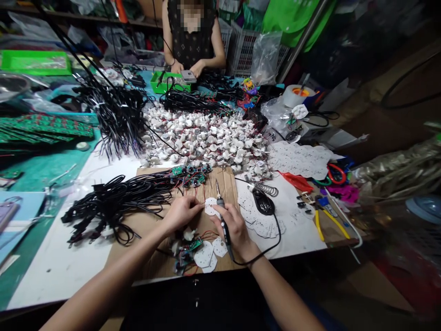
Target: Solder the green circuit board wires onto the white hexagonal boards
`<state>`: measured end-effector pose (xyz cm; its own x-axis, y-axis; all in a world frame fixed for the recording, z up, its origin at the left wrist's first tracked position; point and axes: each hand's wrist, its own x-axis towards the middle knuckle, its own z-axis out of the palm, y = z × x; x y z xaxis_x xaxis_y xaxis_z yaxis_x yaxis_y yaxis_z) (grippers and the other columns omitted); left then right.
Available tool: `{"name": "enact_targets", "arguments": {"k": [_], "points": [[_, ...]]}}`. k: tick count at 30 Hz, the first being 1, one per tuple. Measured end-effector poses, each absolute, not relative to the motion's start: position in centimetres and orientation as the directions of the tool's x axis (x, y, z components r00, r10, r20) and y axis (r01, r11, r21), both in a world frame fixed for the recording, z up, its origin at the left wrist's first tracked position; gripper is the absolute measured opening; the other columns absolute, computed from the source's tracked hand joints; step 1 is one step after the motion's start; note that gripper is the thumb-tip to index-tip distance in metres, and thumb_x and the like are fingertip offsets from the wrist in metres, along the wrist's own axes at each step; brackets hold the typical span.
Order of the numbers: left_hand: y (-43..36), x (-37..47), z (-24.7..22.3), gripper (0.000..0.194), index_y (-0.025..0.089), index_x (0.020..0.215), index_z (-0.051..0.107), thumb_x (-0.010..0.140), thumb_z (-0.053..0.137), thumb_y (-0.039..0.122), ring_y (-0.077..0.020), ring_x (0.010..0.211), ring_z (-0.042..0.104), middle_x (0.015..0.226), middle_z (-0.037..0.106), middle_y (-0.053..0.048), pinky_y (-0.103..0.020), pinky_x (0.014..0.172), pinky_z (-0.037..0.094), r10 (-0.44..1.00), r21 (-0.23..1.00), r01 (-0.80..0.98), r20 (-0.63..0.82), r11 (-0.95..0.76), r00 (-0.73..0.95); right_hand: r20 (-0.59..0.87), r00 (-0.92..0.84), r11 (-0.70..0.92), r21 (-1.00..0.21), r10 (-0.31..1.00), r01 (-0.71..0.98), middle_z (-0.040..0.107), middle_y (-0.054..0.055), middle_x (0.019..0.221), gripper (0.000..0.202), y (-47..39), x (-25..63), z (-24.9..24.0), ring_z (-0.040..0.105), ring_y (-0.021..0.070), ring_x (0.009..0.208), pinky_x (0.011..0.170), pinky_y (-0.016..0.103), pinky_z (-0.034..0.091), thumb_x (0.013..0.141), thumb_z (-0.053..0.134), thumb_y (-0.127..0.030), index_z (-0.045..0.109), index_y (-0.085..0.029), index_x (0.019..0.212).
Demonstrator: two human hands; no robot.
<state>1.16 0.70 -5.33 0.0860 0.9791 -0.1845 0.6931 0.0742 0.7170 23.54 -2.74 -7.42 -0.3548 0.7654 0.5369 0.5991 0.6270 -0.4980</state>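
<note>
My right hand (236, 226) is wrapped round a soldering iron (226, 236), its metal tip pointing away from me. Just ahead of those fingers lies a white octagonal circuit board (210, 205) on the cardboard (225, 180). At the board's left edge, my left hand (182, 212) has its fingers pinched together; what they hold is too small to tell. Closer to my body are more white boards (204, 254), red wires and a small green circuit board (195, 244). Beyond the hands, green boards with wires (188, 174) end a bundle of black cables (127, 195).
A large heap of white parts (206, 133) covers the table's middle. At right are a soldering iron stand (263, 200), white board sheets (299, 158) and yellow-handled pliers (320, 225). Green circuit panels (44, 128) lie left. Another person (193, 41) works across the table.
</note>
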Motion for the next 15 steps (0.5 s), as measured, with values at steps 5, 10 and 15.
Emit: {"name": "enact_targets", "arguments": {"k": [5, 10, 15], "points": [[1.2, 1.2, -4.6, 0.037, 0.02, 0.066, 0.066, 0.076, 0.073, 0.055, -0.0128, 0.05, 0.053, 0.055, 0.062, 0.002, -0.022, 0.048, 0.034, 0.951, 0.842, 0.507, -0.282, 0.183, 0.124, 0.585, -0.235, 0.606, -0.59, 0.777, 0.534, 0.067, 0.008, 0.096, 0.025, -3.4, 24.0, -5.2, 0.069, 0.0204, 0.088, 0.078, 0.032, 0.06, 0.103, 0.057, -0.022, 0.068, -0.019, 0.126], [0.5, 0.2, -1.7, 0.051, 0.019, 0.075, 0.06, 0.071, 0.078, 0.067, -0.0076, 0.043, 0.048, 0.061, 0.063, 0.003, -0.02, 0.044, 0.035, 0.956, 0.958, 0.021, -0.286, 0.285, 0.067, 0.645, -0.174, 0.622, -0.573, 0.744, 0.533, 0.073, 0.009, 0.097, 0.025, -4.9, 24.2, -5.2, 0.074, 0.0221, 0.086, 0.076, 0.032, 0.062, 0.101, 0.059, -0.018, 0.07, -0.021, 0.123], [-0.5, -1.7, 0.4, 0.055, 0.018, 0.077, 0.059, 0.065, 0.087, 0.064, -0.0082, 0.046, 0.053, 0.063, 0.062, 0.002, -0.02, 0.045, 0.039, 0.955, 0.944, -0.295, -0.214, 0.148, -0.205, 0.687, -0.069, 0.612, -0.591, 0.723, 0.526, 0.079, 0.008, 0.093, 0.026, -5.0, 25.1, -10.0, 0.075, 0.0258, 0.073, 0.063, 0.036, 0.06, 0.094, 0.07, -0.02, 0.077, -0.03, 0.117]]}}
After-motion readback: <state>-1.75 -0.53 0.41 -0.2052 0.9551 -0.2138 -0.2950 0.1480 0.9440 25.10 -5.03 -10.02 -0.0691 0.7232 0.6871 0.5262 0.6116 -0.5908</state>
